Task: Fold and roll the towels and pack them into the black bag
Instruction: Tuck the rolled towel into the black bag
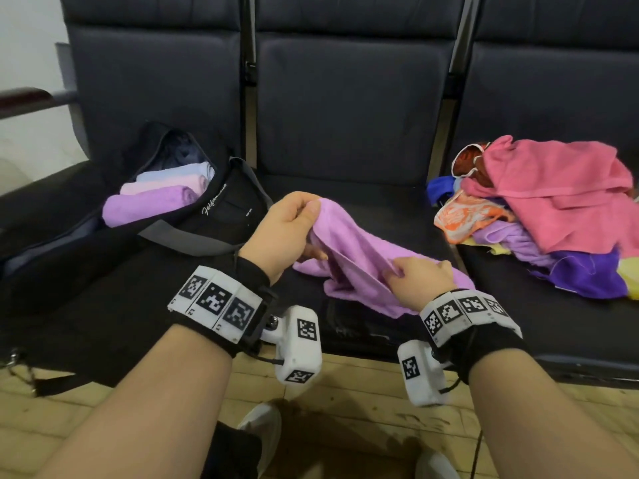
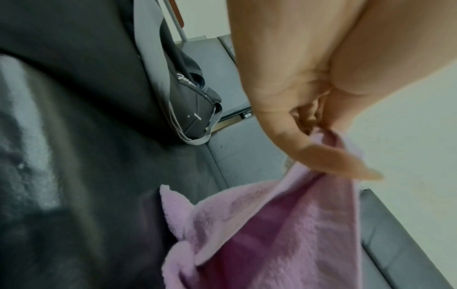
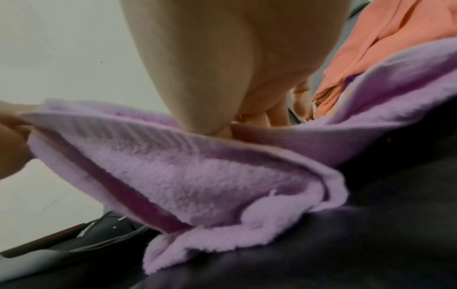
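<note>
Head view. Left hand (image 1: pixel 283 229), centre of frame: raised above the middle seat (image 1: pixel 363 202), wrist bent, thumb and fingers pinched on the upper corner of a lilac towel (image 1: pixel 359 257). Right hand (image 1: pixel 420 276), lower and right of centre: knuckles up, fingers curled and clamped on the towel's near edge. The towel hangs slack between the two grips, its lower folds resting on the seat cushion close to the front edge. Black bag (image 1: pixel 221 216), left of centre on the left-hand seat: unzipped, three rolled towels (image 1: pixel 152 202) (lilac, pink, pale blue) lying side by side inside; dark open room remains in the bag's near end. Heap of loose towels (image 1: pixel 553 209), right of frame on the right-hand seat, well apart from the bag. Bare cushion lies between the bag and the heap, behind the held towel.

Left wrist view. Left hand (image 2: pixel 296 88), upper right: fingers drawn together, pinching a gathered towel corner. Lilac towel (image 2: pixel 259 234) falls to the lower centre, one edge folded over. Black bag (image 2: pixel 195 109), upper centre, strap trailing onto the seat.

Right wrist view. Right hand (image 3: pixel 235 68), top centre: fingertips closed on the towel's hem. Lilac towel (image 3: pixel 197 185) spans the frame, lower folds on dark cushion; its far corner is held at the left edge by the other hand (image 3: pixel 10 140). Heap of loose towels (image 3: pixel 371 48), upper right.
</note>
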A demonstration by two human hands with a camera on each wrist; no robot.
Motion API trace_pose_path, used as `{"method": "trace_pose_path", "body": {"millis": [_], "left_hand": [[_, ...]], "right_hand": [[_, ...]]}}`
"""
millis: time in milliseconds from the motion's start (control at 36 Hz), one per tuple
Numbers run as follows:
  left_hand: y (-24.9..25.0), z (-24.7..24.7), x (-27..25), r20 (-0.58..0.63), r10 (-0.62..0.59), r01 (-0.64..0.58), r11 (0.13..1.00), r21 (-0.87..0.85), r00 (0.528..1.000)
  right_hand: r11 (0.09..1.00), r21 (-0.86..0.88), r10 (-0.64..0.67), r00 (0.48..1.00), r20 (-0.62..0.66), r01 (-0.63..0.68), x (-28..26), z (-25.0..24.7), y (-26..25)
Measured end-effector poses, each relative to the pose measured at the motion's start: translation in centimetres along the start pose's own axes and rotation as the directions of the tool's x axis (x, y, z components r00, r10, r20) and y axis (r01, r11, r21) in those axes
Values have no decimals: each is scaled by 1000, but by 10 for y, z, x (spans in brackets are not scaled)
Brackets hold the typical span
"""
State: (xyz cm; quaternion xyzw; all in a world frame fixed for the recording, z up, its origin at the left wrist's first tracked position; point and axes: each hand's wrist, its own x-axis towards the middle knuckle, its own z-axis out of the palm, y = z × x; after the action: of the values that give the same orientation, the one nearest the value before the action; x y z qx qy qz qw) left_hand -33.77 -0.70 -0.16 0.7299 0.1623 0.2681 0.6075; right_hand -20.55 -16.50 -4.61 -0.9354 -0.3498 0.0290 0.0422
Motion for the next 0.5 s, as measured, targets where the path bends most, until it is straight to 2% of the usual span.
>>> {"method": "trace_pose_path", "body": {"millis": [167, 250, 306, 361, 444, 500], "left_hand": [[-8, -16, 9, -226, 8, -29, 996, -88, 974], [-8, -23, 12, -263, -9, -29, 990, -140, 965], [-10, -25, 13, -281, -13, -26, 991, -134, 960], [-15, -26, 13, -334, -11, -23, 995, -97, 943], [-22, -28, 13, -385, 2, -5, 1000, -6, 923], [-24, -27, 12, -390, 10, 8, 999, 44, 921]], "right_hand": [[977, -77, 193, 978, -82, -200, -4, 1, 31], [960, -89, 251, 959, -132, -264, -10, 1, 51], [972, -65, 206, 950, -235, -227, -13, -1, 60], [987, 82, 160, 924, -347, -140, -20, -6, 62], [951, 300, 107, 839, -533, 69, -30, -13, 62], [915, 381, 126, 805, -579, 131, -33, -14, 66]]}}
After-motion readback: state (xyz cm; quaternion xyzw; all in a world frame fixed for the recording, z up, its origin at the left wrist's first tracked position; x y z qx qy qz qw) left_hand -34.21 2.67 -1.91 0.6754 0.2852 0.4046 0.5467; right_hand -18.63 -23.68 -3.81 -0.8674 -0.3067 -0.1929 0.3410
